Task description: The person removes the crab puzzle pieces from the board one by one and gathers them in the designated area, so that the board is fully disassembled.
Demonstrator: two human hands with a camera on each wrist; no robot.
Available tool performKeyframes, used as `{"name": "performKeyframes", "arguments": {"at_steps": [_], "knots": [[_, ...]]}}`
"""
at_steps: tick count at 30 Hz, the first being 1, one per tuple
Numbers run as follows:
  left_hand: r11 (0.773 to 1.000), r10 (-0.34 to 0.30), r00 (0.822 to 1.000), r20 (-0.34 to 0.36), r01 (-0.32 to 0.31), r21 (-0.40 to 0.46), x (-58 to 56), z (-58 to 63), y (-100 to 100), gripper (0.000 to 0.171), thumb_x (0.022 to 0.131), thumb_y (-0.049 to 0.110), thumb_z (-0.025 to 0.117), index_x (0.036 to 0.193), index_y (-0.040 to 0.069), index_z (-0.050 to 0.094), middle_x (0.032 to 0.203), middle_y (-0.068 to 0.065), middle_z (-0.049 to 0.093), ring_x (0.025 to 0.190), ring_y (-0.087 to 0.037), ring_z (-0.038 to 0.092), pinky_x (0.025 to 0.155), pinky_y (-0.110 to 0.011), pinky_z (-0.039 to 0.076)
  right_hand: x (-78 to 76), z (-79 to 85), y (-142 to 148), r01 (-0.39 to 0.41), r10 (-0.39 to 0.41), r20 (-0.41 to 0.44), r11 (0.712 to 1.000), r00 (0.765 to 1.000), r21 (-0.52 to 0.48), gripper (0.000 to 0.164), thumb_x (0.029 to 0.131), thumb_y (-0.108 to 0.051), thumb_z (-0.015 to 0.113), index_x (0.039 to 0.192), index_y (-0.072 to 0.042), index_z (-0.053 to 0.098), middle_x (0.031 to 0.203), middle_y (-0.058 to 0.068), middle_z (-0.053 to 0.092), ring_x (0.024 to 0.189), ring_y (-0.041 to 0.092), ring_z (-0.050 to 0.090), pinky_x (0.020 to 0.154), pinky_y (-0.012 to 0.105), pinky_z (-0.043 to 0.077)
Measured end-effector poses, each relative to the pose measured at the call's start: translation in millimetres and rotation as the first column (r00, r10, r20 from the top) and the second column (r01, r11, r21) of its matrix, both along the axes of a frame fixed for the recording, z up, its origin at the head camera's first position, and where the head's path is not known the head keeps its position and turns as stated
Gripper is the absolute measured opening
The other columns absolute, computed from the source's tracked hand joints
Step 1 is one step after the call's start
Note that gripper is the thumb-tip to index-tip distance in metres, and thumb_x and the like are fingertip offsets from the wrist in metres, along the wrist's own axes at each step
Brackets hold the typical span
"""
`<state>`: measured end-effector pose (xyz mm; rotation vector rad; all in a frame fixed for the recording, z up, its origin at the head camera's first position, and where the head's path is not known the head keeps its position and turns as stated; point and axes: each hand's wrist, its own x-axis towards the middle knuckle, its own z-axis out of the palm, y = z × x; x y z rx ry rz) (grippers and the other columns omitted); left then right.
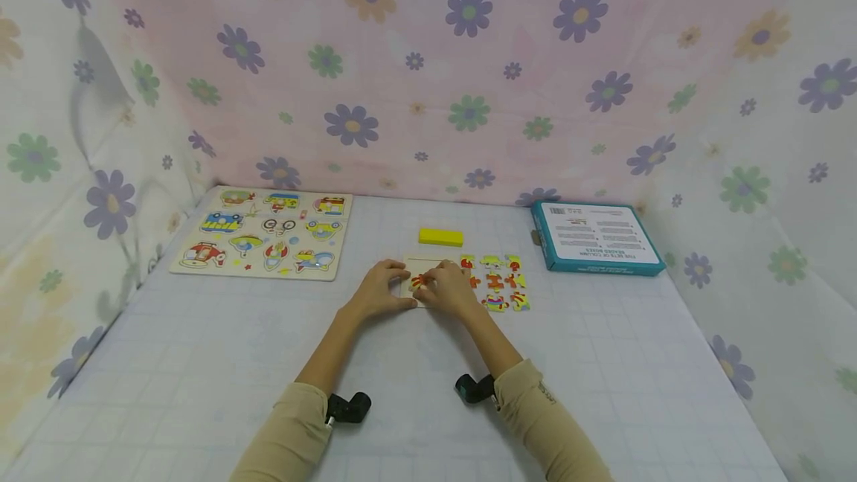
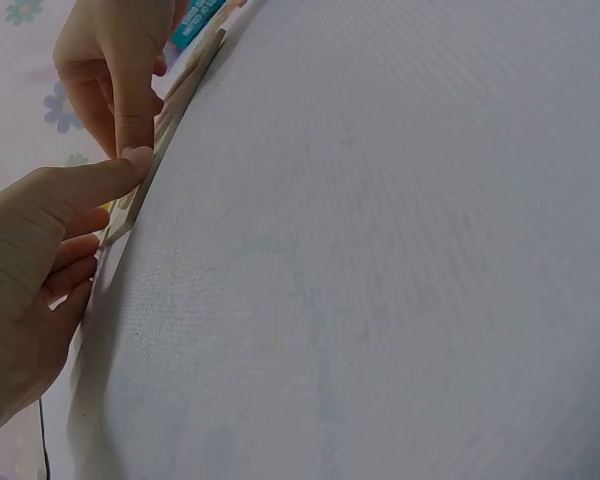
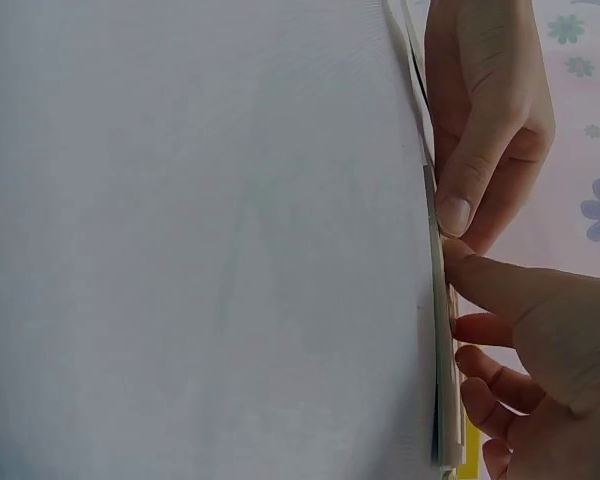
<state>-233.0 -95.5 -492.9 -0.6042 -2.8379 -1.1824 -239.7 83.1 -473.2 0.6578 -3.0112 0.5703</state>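
A small wooden puzzle tray (image 1: 413,262) lies at mid-table beneath both hands. My left hand (image 1: 382,292) grips its left end, thumb at the near corner and fingers toward the far side. Over the tray, the thumb and fingers of my right hand (image 1: 450,290) pinch a red and yellow jigsaw piece (image 1: 419,281). The left wrist view has the left thumb (image 2: 105,183) along the tray's near edge (image 2: 185,95), close to the right fingertips. Much of the tray's inside is hidden by the right hand.
Several loose jigsaw pieces (image 1: 494,282) lie in rows right of the tray. A yellow block (image 1: 440,237) stands behind it. A wooden vehicle puzzle board (image 1: 257,244) is at the back left, a teal and white box (image 1: 599,238) at the back right. Flowered cloth walls (image 1: 428,132) enclose the table.
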Motion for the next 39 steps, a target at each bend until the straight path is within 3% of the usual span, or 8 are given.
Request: {"name": "performKeyframes", "arguments": {"at_steps": [4, 9, 16, 20, 25, 32, 39], "knots": [[1.0, 0.006, 1.0, 0.002, -0.006, 0.002, 0.5, -0.4, 0.3, 0.055, 0.07, 0.028, 0.082, 0.114, -0.001, 0.065, 0.124, -0.016, 0.056, 0.122, -0.033, 0.047, 0.106, -0.045, 0.034, -0.7, -2.0, 2.0, -0.023, 0.023, -0.027, 1.0, 0.999, -0.005, 0.032, 0.079, -0.034, 0.075, 0.096, -0.007, 0.074, 0.098, 0.008, 0.066, 0.095, 0.024, 0.057, 0.08, 0.048, 0.038], [1.0, 0.014, 1.0, -0.003, -0.014, 0.012, -0.1, -1.6, 0.5, 0.054, 0.069, 0.027, 0.083, 0.113, 0.0, 0.066, 0.124, -0.015, 0.056, 0.121, -0.033, 0.047, 0.105, -0.045, 0.035, -2.8, -2.3, 6.7, -0.051, 0.051, -0.027, 0.999, 0.998, 0.003, 0.031, 0.084, -0.031, 0.071, 0.101, -0.005, 0.069, 0.105, 0.01, 0.062, 0.102, 0.028, 0.056, 0.083, 0.05, 0.038], [1.0, 0.013, 1.0, 0.012, -0.013, 0.022, 0.5, -0.5, 1.2, 0.055, 0.069, 0.029, 0.083, 0.113, 0.0, 0.066, 0.125, -0.015, 0.056, 0.123, -0.032, 0.046, 0.106, -0.045, 0.034, 3.7, 7.4, 39.3, 0.027, -0.024, 0.018, 0.984, 1.0, -0.176, 0.027, 0.085, -0.023, 0.07, 0.104, -0.004, 0.066, 0.107, 0.012, 0.058, 0.106, 0.031, 0.053, 0.093, 0.059, 0.034], [1.0, 0.013, 1.0, 0.011, -0.013, 0.022, 1.6, 1.0, 1.2, 0.055, 0.069, 0.027, 0.083, 0.113, -0.001, 0.065, 0.126, -0.016, 0.056, 0.123, -0.033, 0.046, 0.107, -0.044, 0.033, 10.4, 11.6, 68.8, 0.047, -0.044, 0.021, 0.989, 0.999, -0.138, 0.028, 0.084, -0.023, 0.071, 0.104, -0.004, 0.067, 0.107, 0.014, 0.058, 0.106, 0.034, 0.051, 0.092, 0.061, 0.033], [0.999, 0.027, 1.0, 0.01, -0.027, 0.033, 3.0, 2.9, -0.1, 0.055, 0.069, 0.026, 0.083, 0.113, -0.001, 0.065, 0.126, -0.016, 0.056, 0.124, -0.034, 0.045, 0.107, -0.045, 0.033, 19.7, 13.7, 92.1, 0.059, -0.056, 0.05, 0.997, 0.997, -0.059, 0.027, 0.083, -0.023, 0.071, 0.103, -0.005, 0.068, 0.11, 0.016, 0.057, 0.106, 0.035, 0.047, 0.086, 0.057, 0.033], [1.0, 0.019, 1.0, 0.012, -0.02, 0.019, 0.8, -0.8, -0.3, 0.055, 0.069, 0.027, 0.084, 0.113, 0.0, 0.065, 0.126, -0.015, 0.056, 0.124, -0.033, 0.046, 0.107, -0.044, 0.033, 24.5, 9.3, 99.0, 0.058, -0.055, 0.119, 0.998, 0.991, -0.023, 0.024, 0.082, -0.024, 0.073, 0.101, -0.01, 0.069, 0.115, 0.017, 0.055, 0.112, 0.036, 0.042, 0.087, 0.054, 0.03], [0.999, 0.018, 1.0, 0.017, -0.019, 0.035, 0.9, -0.3, 0.7, 0.054, 0.068, 0.026, 0.084, 0.112, 0.0, 0.066, 0.126, -0.016, 0.056, 0.123, -0.033, 0.046, 0.107, -0.045, 0.033, 24.2, 6.2, 95.5, 0.03, -0.029, 0.094, 0.999, 0.995, -0.011, 0.026, 0.081, -0.027, 0.074, 0.1, -0.01, 0.069, 0.117, 0.02, 0.054, 0.11, 0.037, 0.04, 0.088, 0.056, 0.03]]}}
